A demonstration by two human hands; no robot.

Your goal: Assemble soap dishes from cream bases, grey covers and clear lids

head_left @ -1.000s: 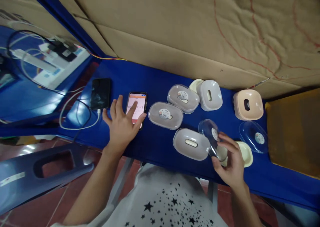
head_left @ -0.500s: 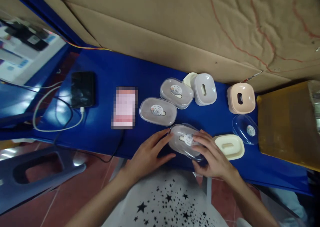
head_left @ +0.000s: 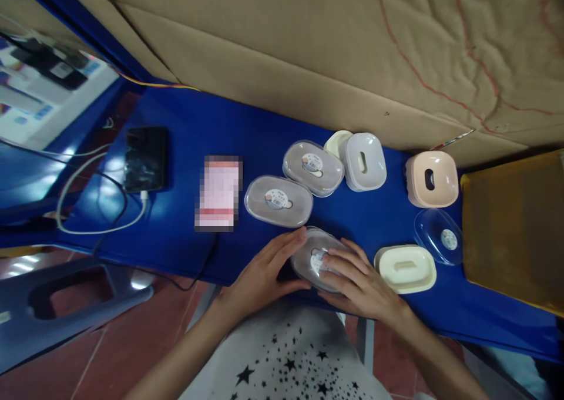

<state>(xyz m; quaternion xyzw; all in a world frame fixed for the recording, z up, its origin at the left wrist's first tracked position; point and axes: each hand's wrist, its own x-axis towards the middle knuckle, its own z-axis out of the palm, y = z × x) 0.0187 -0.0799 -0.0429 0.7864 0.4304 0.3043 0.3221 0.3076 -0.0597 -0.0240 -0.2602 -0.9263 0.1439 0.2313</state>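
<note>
A grey soap box with a clear lid (head_left: 311, 258) lies near the front edge of the blue table (head_left: 247, 130). My left hand (head_left: 264, 271) holds its left end, fingers curved round the rim. My right hand (head_left: 356, 282) lies flat on top of its lid, fingers pressed down. Two more grey boxes with clear lids (head_left: 278, 200) (head_left: 312, 167) lie just behind. To the right sit a cream box without a lid (head_left: 406, 268) and a loose clear lid (head_left: 437, 237).
A lidless grey box (head_left: 363, 160) and a peach box (head_left: 432, 179) stand by the cardboard wall (head_left: 308, 47). A blurred phone (head_left: 218, 192) and a black phone on a cable (head_left: 145, 158) lie left. A brown carton (head_left: 515, 224) stands right, a grey stool (head_left: 66, 306) lower left.
My left hand left the phone and came to the near grey box. My right hand brought the clear lid down onto that box and now presses on it.
</note>
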